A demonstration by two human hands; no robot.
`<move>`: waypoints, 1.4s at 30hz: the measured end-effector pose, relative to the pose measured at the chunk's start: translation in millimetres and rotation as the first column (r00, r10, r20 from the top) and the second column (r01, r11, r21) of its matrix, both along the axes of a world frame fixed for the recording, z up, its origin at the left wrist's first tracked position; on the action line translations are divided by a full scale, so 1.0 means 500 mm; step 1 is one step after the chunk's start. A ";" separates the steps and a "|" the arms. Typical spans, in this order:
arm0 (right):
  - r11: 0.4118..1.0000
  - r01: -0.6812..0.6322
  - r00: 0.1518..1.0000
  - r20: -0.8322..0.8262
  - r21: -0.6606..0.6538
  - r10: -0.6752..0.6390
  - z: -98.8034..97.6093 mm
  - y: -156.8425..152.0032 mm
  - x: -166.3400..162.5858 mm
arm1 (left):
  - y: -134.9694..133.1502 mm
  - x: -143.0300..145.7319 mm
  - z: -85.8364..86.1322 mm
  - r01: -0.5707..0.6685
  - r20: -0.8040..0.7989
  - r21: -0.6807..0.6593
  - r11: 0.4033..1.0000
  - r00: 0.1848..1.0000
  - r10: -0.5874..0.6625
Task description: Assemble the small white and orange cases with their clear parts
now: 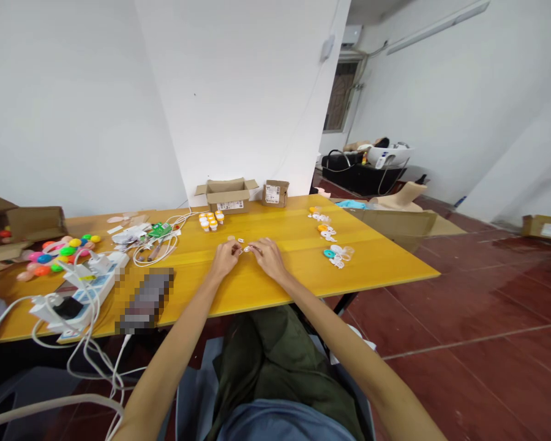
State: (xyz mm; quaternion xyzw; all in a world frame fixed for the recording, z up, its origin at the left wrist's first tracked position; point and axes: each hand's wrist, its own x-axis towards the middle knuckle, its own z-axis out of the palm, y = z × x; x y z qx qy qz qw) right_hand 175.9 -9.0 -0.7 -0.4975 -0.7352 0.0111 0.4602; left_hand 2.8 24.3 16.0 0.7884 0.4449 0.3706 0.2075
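Note:
Both my hands rest close together on the yellow table (303,269). My left hand (226,255) and my right hand (267,255) each pinch a small clear plastic piece (246,249) that sits between their fingertips. A few more tiny clear pieces (236,239) lie just beyond the hands. A cluster of small orange-capped containers (211,220) stands further back. To the right lie several small white, orange and teal parts (333,242).
An open cardboard box (228,195) and a smaller box (275,193) stand at the table's far edge. White cables (158,248), power strips (89,285) and colourful round pieces (59,254) fill the left side. A blurred dark object (147,300) lies near the front edge.

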 end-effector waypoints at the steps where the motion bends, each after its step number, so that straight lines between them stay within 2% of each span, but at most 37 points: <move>1: 1.000 -0.001 1.000 0.011 -0.003 0.001 -0.001 0.000 -0.001 | 0.001 0.002 -0.001 0.017 0.060 -0.019 1.000 0.998 -0.015; 6: 1.000 -0.016 0.999 0.035 -0.014 0.016 -0.006 0.002 -0.003 | 0.002 0.012 -0.002 0.112 0.309 -0.078 0.991 0.948 -0.083; 11: 1.000 -0.014 0.999 0.051 -0.028 0.015 -0.001 0.000 -0.002 | 0.001 0.014 0.000 0.193 0.419 -0.152 0.969 0.901 -0.113; 21: 1.000 0.009 0.999 -0.046 -0.019 -0.010 -0.004 0.004 0.003 | 0.014 0.006 -0.010 0.211 0.375 -0.184 0.960 0.918 -0.130; 28: 1.000 0.001 0.996 -0.094 -0.022 -0.003 -0.005 0.005 0.003 | 0.016 0.006 -0.014 0.244 0.426 -0.208 0.947 0.894 -0.137; 42: 0.999 0.031 0.997 -0.071 -0.038 -0.033 0.003 0.000 0.003 | 0.009 0.006 -0.006 0.280 0.447 -0.232 0.932 0.881 -0.153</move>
